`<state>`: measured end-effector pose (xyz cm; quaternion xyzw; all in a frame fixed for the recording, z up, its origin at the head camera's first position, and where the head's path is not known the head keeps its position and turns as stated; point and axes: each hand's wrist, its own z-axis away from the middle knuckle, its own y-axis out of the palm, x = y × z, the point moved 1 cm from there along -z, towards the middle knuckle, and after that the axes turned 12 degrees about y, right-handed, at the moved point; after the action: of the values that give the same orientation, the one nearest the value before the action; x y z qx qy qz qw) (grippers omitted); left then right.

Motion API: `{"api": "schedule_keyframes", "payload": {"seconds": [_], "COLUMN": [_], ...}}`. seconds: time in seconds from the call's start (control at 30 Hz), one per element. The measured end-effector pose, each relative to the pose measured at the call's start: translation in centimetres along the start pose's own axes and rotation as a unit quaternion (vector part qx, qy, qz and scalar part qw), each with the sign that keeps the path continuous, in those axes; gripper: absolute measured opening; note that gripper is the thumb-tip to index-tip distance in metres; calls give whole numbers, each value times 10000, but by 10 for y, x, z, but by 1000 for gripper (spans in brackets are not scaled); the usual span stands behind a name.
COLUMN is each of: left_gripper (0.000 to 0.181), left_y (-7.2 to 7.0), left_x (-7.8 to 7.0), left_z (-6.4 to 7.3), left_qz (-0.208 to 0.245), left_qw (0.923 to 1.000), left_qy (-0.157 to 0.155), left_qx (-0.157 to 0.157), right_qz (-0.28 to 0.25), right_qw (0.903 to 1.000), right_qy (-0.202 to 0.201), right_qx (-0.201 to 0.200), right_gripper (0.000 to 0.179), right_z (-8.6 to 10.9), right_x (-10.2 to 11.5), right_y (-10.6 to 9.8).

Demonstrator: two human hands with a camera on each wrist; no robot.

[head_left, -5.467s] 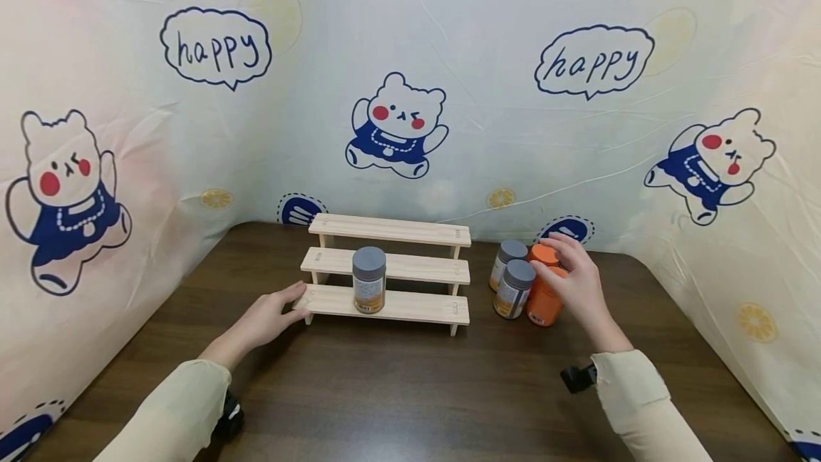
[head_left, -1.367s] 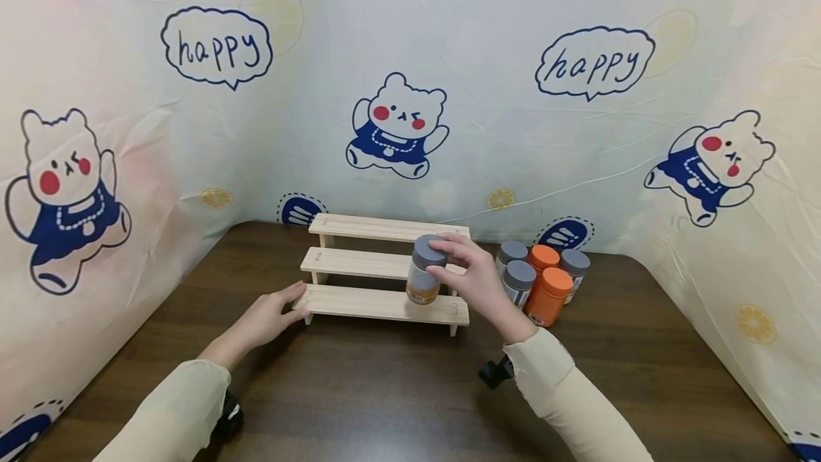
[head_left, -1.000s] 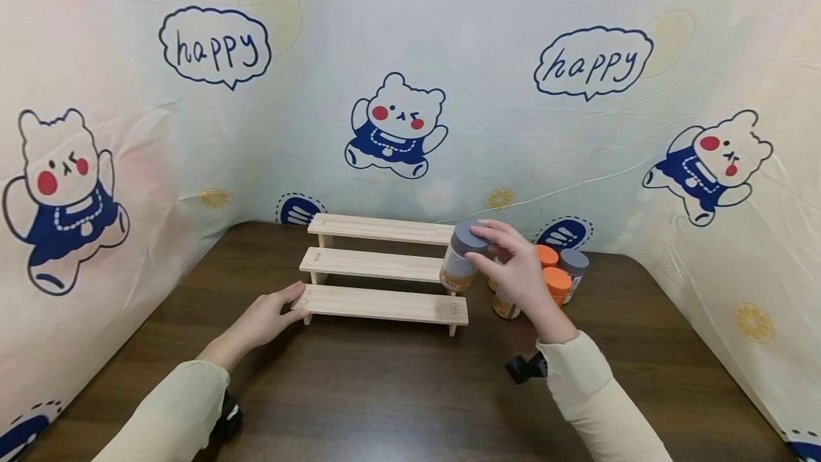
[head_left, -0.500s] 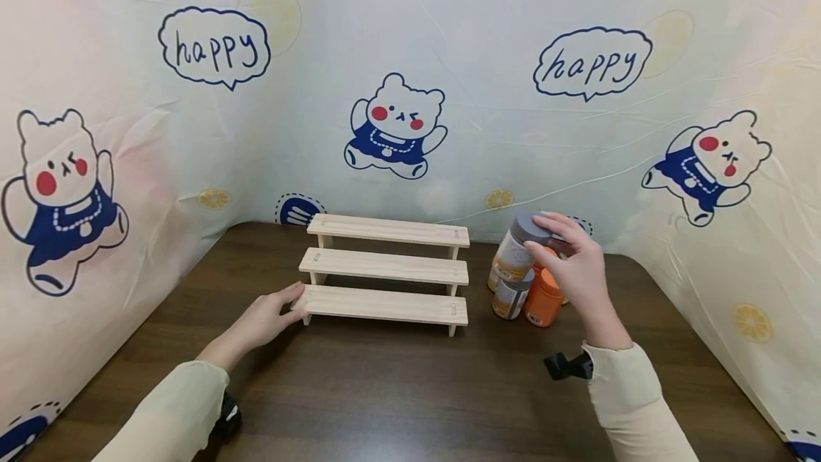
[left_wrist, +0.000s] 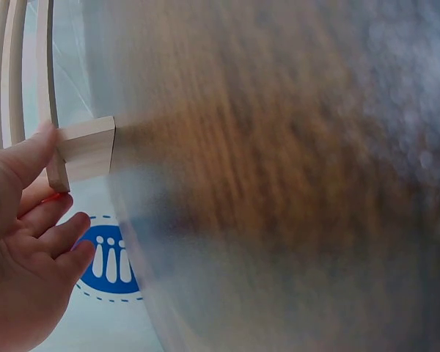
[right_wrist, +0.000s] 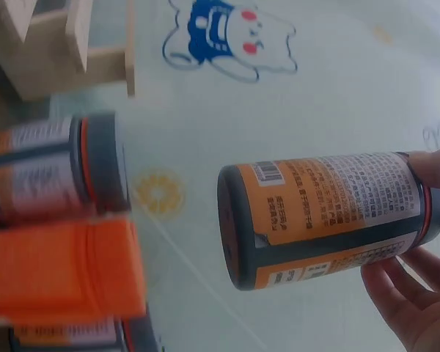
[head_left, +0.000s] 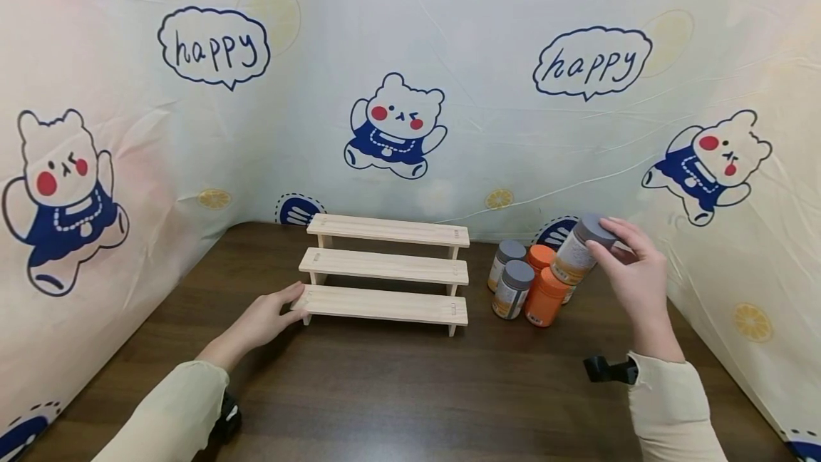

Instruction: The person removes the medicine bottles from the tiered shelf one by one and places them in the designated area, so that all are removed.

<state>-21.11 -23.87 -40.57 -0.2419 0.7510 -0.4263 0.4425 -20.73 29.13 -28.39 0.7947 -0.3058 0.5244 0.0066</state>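
Observation:
My right hand [head_left: 631, 276] grips a grey-lidded jar [head_left: 577, 252] by its lid and holds it up, tilted, above the right side of a cluster of jars. In the right wrist view the held jar [right_wrist: 323, 220] shows an orange and white label with a dark band. My left hand [head_left: 259, 319] pinches the left end of the lowest step of a three-tier wooden display rack [head_left: 385, 305]. The left wrist view has the thumb on top of that step and fingers beneath. All three steps are bare.
Two grey-lidded jars [head_left: 513, 291] and two orange jars [head_left: 545, 298] stand close together right of the rack; another grey-lidded one is mostly hidden behind the held jar. A printed cloth [head_left: 487, 127] surrounds the back and sides of the brown table [head_left: 385, 391].
My right hand lifted the grey-lidded jar off the lowest step, where it stood earlier, and carried it right, over the other jars. My left hand has stayed on the rack.

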Motion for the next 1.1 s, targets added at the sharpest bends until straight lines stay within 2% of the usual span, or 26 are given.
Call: {"api": "schedule_keyframes", "payload": {"seconds": [0.23,0.4,0.73,0.9,1.1], "left_gripper": [57,57,58,58,58], "left_y": [0,1,1,1,1], "left_x": [1,2,1,1,2], "left_z": [0,0,-1,-1,-1], "left_qz": [-14,10,-12,-2,-10], "left_qw": [10000,10000,10000,10000,10000], "left_qy": [17,25,-2,-25,-16], "left_qx": [-6,-5,5,27,24], "right_qz": [238,438,734,1021,1111], "right_qw": [9987,9967,9932,9913,9916], "right_qy": [218,521,879,811,662], "right_qx": [-394,-431,-227,-156,64], "right_gripper": [38,39,41,38,37], "right_z": [-2,0,4,9,14], "right_x": [-18,-36,-80,-99,-114], "right_y": [-13,-18,-15,-8,-2]}}
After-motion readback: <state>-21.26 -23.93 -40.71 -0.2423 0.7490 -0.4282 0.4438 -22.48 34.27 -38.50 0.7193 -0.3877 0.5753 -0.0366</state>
